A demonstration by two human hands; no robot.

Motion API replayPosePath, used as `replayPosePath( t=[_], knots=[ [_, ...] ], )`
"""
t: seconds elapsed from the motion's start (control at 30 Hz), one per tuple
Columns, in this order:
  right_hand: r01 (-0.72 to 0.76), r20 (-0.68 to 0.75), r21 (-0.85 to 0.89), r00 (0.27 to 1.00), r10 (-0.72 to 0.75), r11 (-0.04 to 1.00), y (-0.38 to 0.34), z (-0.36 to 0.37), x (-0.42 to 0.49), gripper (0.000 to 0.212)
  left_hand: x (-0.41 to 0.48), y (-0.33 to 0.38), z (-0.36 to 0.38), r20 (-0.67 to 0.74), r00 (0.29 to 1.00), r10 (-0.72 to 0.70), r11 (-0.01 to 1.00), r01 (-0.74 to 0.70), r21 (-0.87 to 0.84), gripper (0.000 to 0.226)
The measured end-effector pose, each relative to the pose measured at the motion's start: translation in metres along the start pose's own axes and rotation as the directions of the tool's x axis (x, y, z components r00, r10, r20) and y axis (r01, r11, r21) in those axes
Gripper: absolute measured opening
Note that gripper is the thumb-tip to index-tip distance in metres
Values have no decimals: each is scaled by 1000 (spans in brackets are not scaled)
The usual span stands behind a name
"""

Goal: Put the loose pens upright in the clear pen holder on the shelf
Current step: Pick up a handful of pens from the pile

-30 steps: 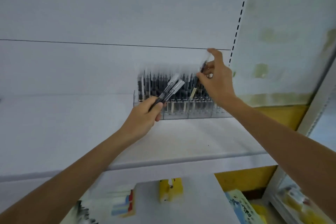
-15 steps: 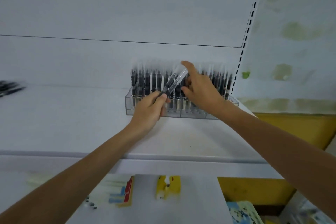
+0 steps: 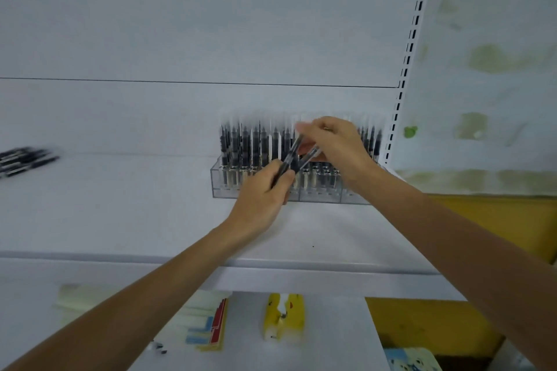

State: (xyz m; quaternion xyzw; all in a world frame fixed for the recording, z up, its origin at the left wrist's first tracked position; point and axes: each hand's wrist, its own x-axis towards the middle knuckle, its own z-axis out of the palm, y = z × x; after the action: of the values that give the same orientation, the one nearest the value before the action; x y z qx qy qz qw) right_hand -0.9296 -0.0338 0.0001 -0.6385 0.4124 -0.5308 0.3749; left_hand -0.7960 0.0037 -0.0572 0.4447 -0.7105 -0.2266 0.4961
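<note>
Some loose pens [image 3: 24,159] lay flat far left on the shelf [image 3: 120,214], well apart from the clear pen holder [image 3: 224,184]. The left hand [image 3: 259,196] gripped two pens [image 3: 291,156] by their lower ends; they slanted up-right to the right hand [image 3: 337,144], which pinched one's top.

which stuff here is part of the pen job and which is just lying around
Part of the job:
- held pens, gripped by the left hand, tops pinched by the right hand
- clear pen holder, crowded with upright pens
- loose pens at the far left of the shelf

Just lying about:
- yellow pack
- stacked pads
- green sticker
</note>
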Motion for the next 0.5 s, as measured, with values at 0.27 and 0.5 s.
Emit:
replayPosePath(
  t=[0.27, 0.5],
  knots=[
    [294, -308, -28, 907, -288, 955, -18, -32, 16, 38, -13, -12, -7, -17, 1000, -23, 994, 24, 105, 22],
    [470, -190, -452, 780, -597, 758, 2, -36, 25, 34, -2, -16, -9, -113, 979, -170, 985, 168, -26, 27]
  ],
)
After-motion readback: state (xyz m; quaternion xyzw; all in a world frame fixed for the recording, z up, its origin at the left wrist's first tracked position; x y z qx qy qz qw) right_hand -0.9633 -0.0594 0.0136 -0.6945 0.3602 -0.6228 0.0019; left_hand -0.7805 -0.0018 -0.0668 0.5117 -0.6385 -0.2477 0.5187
